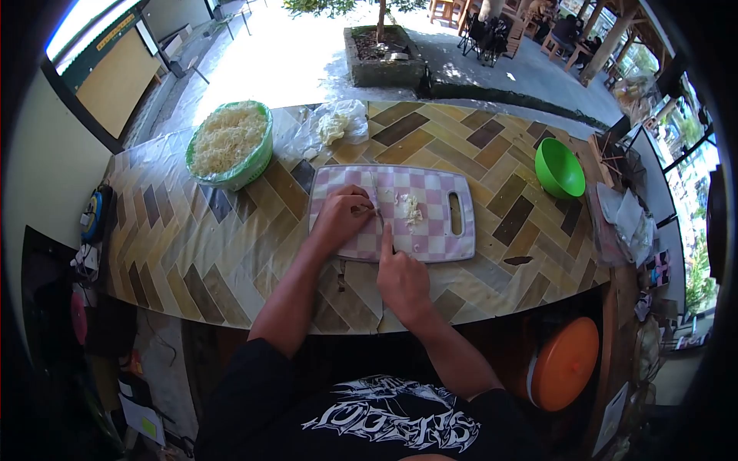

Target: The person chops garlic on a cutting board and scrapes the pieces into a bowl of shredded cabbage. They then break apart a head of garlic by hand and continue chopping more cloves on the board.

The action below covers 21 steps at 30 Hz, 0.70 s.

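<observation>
A pink-and-white checked cutting board (438,184) lies on the table in front of me. My right hand (403,283) grips a knife (380,218), its index finger stretched along the top and its blade pointing away from me over the board. Beside the blade on the left, my left hand (346,217) has its fingers bent together at the board; whatever they hold is hidden. Chopped pale pieces (411,210) lie in a small heap to the right of the knife.
A green basket (244,178) heaped with pale shreds (229,138) stands at the back left. Near it, a clear plastic bag (352,117) carries whitish pieces (332,129). A green bowl (560,169) tilts at the right. Below the table edge is an orange round lid (569,363).
</observation>
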Motion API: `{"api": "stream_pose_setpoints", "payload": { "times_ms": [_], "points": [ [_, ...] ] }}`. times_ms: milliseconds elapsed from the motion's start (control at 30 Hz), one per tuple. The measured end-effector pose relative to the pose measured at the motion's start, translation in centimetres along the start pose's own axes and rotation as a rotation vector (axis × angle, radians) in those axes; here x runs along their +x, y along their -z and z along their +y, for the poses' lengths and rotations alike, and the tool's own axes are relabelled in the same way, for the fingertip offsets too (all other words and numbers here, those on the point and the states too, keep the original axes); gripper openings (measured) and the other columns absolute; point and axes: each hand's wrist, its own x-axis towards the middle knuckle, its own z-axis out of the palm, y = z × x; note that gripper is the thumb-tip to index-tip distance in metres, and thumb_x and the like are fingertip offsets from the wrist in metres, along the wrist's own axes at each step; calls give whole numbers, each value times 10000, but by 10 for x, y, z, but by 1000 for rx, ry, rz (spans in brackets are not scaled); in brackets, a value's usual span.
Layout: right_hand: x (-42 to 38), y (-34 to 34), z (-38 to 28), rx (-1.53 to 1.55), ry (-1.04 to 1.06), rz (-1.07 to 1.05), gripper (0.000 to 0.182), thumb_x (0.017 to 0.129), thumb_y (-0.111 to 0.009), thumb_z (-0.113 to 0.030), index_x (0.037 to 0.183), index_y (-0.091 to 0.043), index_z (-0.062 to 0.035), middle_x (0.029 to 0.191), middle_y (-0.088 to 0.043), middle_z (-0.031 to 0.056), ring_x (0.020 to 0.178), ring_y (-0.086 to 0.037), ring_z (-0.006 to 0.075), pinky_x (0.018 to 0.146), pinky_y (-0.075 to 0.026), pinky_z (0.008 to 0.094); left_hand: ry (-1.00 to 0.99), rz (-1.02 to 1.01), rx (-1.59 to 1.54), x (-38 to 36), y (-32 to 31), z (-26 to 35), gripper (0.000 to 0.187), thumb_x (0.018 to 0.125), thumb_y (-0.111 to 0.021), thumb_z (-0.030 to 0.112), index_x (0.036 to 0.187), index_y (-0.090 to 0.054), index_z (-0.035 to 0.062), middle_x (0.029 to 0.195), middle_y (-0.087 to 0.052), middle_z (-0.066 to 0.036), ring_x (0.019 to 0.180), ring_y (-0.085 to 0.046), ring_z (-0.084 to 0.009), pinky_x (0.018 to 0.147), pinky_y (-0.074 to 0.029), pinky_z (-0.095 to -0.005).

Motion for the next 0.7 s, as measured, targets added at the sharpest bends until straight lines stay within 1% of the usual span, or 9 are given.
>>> {"api": "stream_pose_setpoints", "payload": {
  "times_ms": [33, 133, 167, 267, 367, 433, 533, 633, 700],
  "points": [
    [8, 4, 6, 22, 14, -4, 738, 940, -582, -98, 1636, -372, 30, 834, -747, 247, 758, -772, 407, 710, -630, 521, -14, -12, 9, -1, 1, -4, 188, 814, -841, 80, 979, -815, -6, 1102, -756, -155, 1012, -735, -352, 929, -589, -433],
    [3, 23, 11, 15, 46, -7, 716, 952, -590, -112, 1620, -389, 52, 822, -759, 217, 731, -779, 370, 679, -641, 486, -28, -79, 43, 0, 5, -6, 189, 864, -824, 63, 1041, -823, -5, 1155, -735, -131, 1035, -741, -254, 917, -615, -354],
    [-2, 29, 9, -5, 55, -13, 704, 959, -592, -116, 1612, -398, 63, 814, -765, 203, 718, -782, 351, 667, -646, 470, -22, -66, 19, 1, 4, -5, 190, 867, -823, 64, 1044, -823, -5, 1153, -735, -130, 1033, -741, -252, 919, -616, -354],
    [-15, 22, -8, -20, -10, -71, 685, 962, -583, -108, 1603, -415, 64, 813, -763, 203, 730, -776, 363, 707, -644, 479, 0, -58, -30, -4, 4, -4, 188, 878, -818, 70, 1051, -823, -4, 1150, -736, -127, 1029, -743, -252, 924, -617, -356],
    [-1, -11, -9, -65, 3, 65, 694, 960, -586, -104, 1608, -405, 68, 814, -766, 205, 736, -780, 363, 708, -646, 477, 12, -78, -23, -5, 1, -2, 180, 890, -808, 76, 1052, -824, -2, 1150, -742, -130, 1024, -747, -261, 922, -616, -366],
    [7, 0, -2, -14, 28, 64, 698, 955, -590, -100, 1606, -405, 73, 810, -768, 202, 725, -783, 353, 689, -649, 464, 23, -87, -7, -3, 4, 0, 173, 896, -802, 80, 1047, -824, -1, 1150, -745, -133, 1018, -749, -269, 918, -615, -376],
    [-2, 24, -9, -10, 24, 25, 694, 956, -589, -98, 1600, -408, 83, 813, -770, 200, 727, -785, 351, 680, -649, 459, -40, -12, 23, -4, 0, -3, 153, 861, -801, 81, 996, -832, 17, 1102, -759, -141, 983, -747, -339, 903, -598, -412],
    [-5, 12, -17, -65, 8, 14, 684, 958, -584, -98, 1590, -412, 96, 817, -771, 202, 744, -786, 358, 701, -649, 462, -59, -32, 112, -3, -2, -3, 172, 892, -801, 88, 1036, -823, -2, 1133, -753, -141, 1011, -749, -299, 907, -611, -394],
    [0, -4, -13, -55, 11, 38, 681, 956, -585, -100, 1584, -417, 102, 821, -772, 205, 746, -787, 360, 707, -650, 464, -47, -41, 106, -4, -1, 0, 171, 887, -797, 85, 1033, -823, -2, 1123, -757, -141, 1013, -749, -304, 912, -611, -393]
  ]
}}
